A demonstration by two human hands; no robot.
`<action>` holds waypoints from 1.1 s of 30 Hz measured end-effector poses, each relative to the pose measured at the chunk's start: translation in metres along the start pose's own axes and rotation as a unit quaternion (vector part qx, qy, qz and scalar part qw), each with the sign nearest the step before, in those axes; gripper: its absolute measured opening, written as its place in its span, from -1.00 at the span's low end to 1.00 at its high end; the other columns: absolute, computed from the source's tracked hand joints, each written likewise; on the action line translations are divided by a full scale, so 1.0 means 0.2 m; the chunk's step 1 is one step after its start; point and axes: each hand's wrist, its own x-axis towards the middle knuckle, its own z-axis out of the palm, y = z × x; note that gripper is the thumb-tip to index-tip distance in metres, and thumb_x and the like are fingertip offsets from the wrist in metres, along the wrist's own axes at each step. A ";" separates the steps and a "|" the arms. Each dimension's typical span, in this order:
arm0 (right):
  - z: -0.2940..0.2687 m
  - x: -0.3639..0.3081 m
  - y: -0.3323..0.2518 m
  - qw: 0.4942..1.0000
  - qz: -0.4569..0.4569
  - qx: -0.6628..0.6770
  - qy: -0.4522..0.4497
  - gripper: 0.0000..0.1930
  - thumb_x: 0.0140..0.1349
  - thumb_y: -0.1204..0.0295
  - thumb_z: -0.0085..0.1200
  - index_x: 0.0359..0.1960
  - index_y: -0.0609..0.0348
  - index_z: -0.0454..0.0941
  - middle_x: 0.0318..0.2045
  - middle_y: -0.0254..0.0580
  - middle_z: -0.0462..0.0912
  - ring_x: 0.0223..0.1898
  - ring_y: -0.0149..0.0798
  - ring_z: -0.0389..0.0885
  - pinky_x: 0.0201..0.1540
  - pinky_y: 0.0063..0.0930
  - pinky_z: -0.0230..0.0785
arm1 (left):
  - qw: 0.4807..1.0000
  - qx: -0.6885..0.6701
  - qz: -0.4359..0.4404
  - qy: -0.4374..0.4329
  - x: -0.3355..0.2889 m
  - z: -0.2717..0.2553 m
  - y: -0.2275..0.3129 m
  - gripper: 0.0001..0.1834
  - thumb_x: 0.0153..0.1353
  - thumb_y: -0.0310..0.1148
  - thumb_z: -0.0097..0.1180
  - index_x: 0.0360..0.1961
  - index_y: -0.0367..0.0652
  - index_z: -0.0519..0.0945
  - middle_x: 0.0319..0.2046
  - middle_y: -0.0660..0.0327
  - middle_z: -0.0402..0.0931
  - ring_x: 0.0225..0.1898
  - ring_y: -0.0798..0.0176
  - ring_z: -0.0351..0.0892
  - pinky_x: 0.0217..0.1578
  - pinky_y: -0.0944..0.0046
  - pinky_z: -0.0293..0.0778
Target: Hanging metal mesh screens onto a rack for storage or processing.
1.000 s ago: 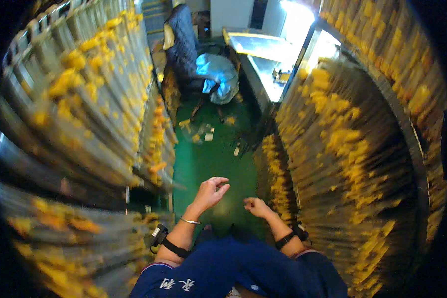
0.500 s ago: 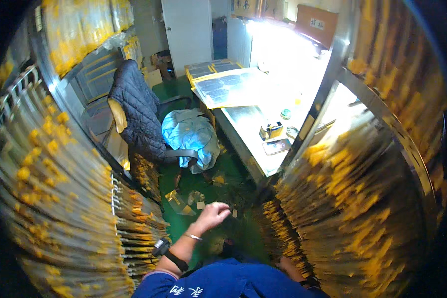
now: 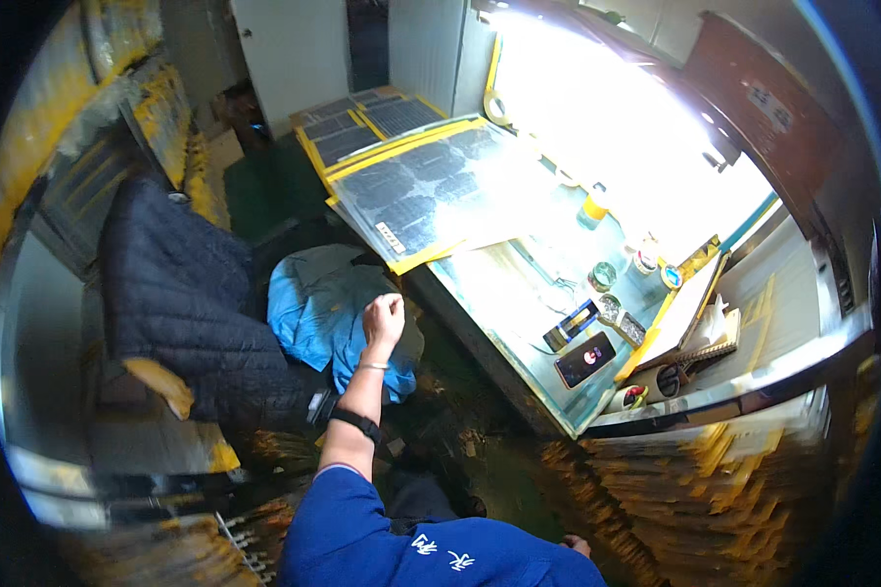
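Note:
My left hand is raised ahead of me with its fingers curled into a loose fist, and I see nothing in it. In the picture it overlaps a blue and grey cloth on the chair seat; whether it touches the cloth I cannot tell. A bracelet and a black strap with a small device circle that forearm. My right hand shows only in part, low beside my body, its fingers mostly hidden. A dark quilted jacket hangs over the chair at the left.
A brightly lit glass-topped table bears yellow-edged film sheets, a phone, a small blue-and-black box and tape rolls. Racks of hanging yellow-taped sheets stand at the lower right. A white door is at the back.
I have moved forward and turned right, so table and chair appear nearer and the racks have slid back. My left hand has risen in the view, from over the floor to before the chair.

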 end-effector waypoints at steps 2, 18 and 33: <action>0.07 -0.10 -0.05 0.999 -0.009 0.027 -0.022 -0.59 0.14 0.42 0.18 0.04 0.28 0.53 -0.14 0.08 0.65 -0.08 -0.19 0.64 -0.01 -0.34 0.45 | 0.997 -0.020 0.061 0.032 0.19 0.11 -0.12 -0.78 0.00 -0.42 0.25 -0.28 -0.23 0.62 -0.23 0.01 0.61 -0.16 -0.04 0.58 -0.10 0.08 0.47; 0.19 -0.51 -0.47 0.994 0.005 0.096 -0.054 -0.62 0.16 0.43 0.17 0.03 0.22 0.54 -0.18 -0.02 0.67 -0.18 -0.23 0.65 -0.07 -0.37 0.48 | 0.936 0.176 0.301 -0.048 0.93 0.03 -0.06 -0.85 0.20 -0.47 -0.09 -0.40 -0.11 0.55 -0.48 0.05 0.56 -0.40 -0.05 0.59 -0.42 0.04 0.50; 0.26 -0.49 -0.53 0.994 0.009 0.093 -0.050 -0.65 0.16 0.42 0.15 0.01 0.19 0.56 -0.24 -0.05 0.68 -0.21 -0.23 0.66 -0.09 -0.37 0.49 | 0.792 0.263 0.524 -0.169 1.03 -0.06 -0.12 -0.92 0.07 -0.52 0.03 -0.42 -0.17 0.57 -0.27 0.10 0.48 -0.44 0.14 0.61 -0.44 0.24 0.60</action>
